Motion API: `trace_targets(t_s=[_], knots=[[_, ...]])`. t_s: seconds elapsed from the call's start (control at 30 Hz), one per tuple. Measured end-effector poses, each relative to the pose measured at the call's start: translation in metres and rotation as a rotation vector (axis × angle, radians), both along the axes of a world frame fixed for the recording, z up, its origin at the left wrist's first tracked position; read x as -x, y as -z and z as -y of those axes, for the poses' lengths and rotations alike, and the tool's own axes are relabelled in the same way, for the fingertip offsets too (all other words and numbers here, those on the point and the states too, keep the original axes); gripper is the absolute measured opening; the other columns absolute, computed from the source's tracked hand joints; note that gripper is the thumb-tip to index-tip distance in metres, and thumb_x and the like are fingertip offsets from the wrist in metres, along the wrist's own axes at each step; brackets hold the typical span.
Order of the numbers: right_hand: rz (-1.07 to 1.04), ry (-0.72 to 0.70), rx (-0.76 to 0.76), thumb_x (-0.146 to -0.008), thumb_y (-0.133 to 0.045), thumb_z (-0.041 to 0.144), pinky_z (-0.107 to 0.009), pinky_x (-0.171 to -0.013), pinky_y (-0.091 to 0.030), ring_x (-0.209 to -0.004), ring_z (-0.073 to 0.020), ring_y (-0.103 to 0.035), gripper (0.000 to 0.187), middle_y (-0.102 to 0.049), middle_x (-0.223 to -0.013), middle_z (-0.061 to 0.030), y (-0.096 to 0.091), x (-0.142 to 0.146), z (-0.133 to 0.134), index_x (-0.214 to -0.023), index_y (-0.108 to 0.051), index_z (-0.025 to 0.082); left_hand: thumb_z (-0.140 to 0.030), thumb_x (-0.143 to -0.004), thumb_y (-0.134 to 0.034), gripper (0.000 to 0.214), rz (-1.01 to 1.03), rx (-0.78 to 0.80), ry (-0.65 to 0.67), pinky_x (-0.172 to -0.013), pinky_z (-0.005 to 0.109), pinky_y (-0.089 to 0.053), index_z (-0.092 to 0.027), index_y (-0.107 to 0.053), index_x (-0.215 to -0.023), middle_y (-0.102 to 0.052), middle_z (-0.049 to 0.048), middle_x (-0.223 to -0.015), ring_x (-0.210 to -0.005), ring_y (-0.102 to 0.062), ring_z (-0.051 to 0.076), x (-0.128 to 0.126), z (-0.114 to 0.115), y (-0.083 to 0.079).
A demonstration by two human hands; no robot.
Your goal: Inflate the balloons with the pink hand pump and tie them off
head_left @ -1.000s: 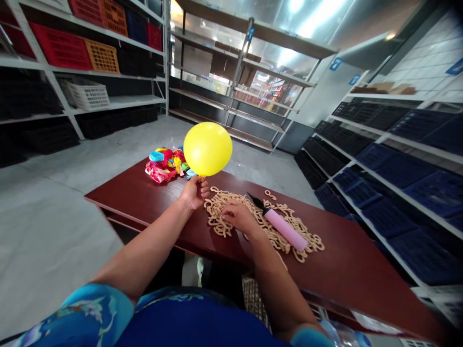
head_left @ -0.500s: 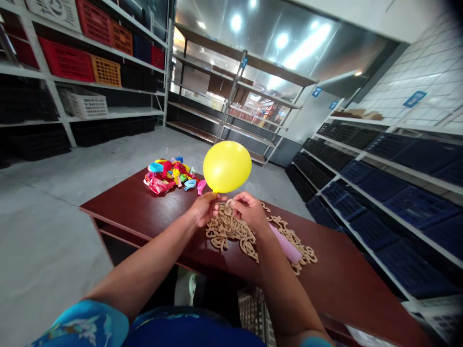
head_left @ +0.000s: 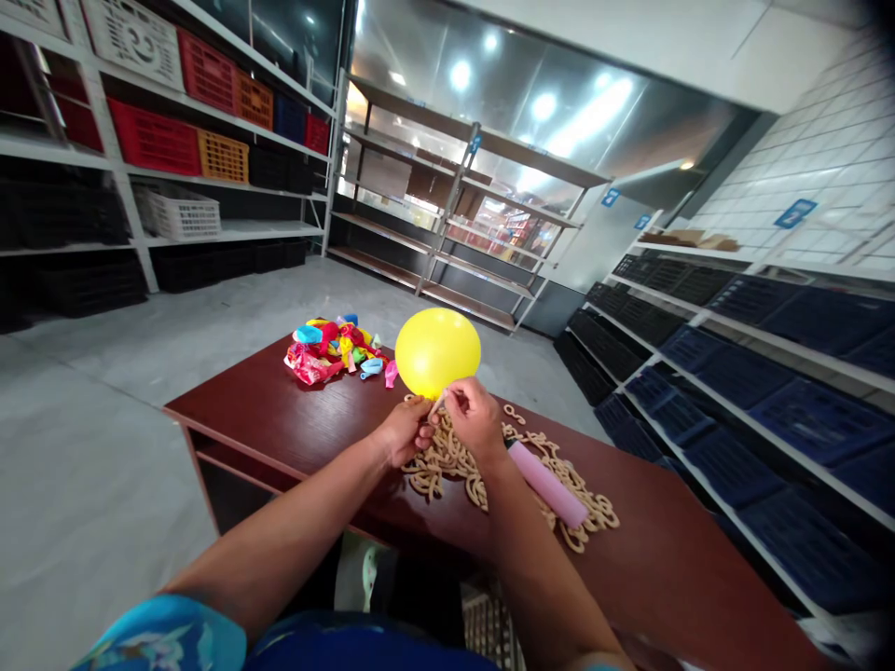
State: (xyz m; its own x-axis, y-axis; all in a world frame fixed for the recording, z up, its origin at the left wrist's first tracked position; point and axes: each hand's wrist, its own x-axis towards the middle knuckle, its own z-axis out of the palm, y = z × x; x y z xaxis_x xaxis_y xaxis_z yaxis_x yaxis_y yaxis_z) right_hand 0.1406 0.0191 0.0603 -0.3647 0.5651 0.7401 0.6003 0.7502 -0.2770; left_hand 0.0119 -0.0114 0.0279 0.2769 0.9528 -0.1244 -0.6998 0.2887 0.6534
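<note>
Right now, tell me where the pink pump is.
In the head view, the pink pump lies right of centre on the red-brown table. It rests on top of the heap of tan loops, just right of the right hand.

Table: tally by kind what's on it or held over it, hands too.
Yellow balloon, inflated, neck in left hand: 1
Tan clip pinched in right hand: 1
Pile of deflated balloons: 1
Heap of tan clips: 1
Pink pump: 1
Hands: 2
Total: 7
</note>
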Motion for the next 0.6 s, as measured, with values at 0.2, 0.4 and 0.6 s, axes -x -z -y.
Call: trace_targets(t_s=[0.2,0.4,0.6], knots=[[0.068,0.066,-0.082,-0.083,-0.044,0.02,-0.024,-0.068,-0.04,-0.071,-0.0132,-0.052,0.01,-0.055,-0.075,-0.0023,0.008,-0.001,-0.004,-0.081,-0.053,0.019,-0.03,-0.076,-0.055,0.022,-0.06,-0.006,0.018,-0.035,0.013,-0.007,-0.019,-0.037,-0.079,-0.038,-0.0081,-0.055,-0.033,-0.018,0.0,0.001,0.001,0.001],[0.092,0.126,-0.028,-0.082,-0.043,0.022,-0.025,-0.069,-0.04,-0.071,-0.0141,-0.053,0.013,-0.058,-0.075,-0.0034,0.008,-0.007,-0.004,-0.08,-0.056,0.019,-0.031,-0.078,-0.051,0.021,-0.23,-0.045,-0.039,-0.038,0.015,-0.012,-0.02,-0.034,-0.076,-0.035,-0.0083,-0.056,-0.036,-0.021,0.002,0.003,-0.002,0.009],[-0.134,0.06,0.415,-0.072,-0.056,0.038,-0.025,-0.06,-0.043,-0.063,-0.0148,-0.058,0.02,-0.064,-0.068,-0.0013,-0.01,-0.006,-0.001,-0.075,-0.059,0.019,-0.025,-0.08,-0.045,0.014,-1.117,-0.388,-0.414,-0.056,0.023,-0.033,-0.017,-0.05,-0.069,-0.052,0.0009,-0.066,-0.06,-0.046,0.011,0.014,-0.016,0.027]])
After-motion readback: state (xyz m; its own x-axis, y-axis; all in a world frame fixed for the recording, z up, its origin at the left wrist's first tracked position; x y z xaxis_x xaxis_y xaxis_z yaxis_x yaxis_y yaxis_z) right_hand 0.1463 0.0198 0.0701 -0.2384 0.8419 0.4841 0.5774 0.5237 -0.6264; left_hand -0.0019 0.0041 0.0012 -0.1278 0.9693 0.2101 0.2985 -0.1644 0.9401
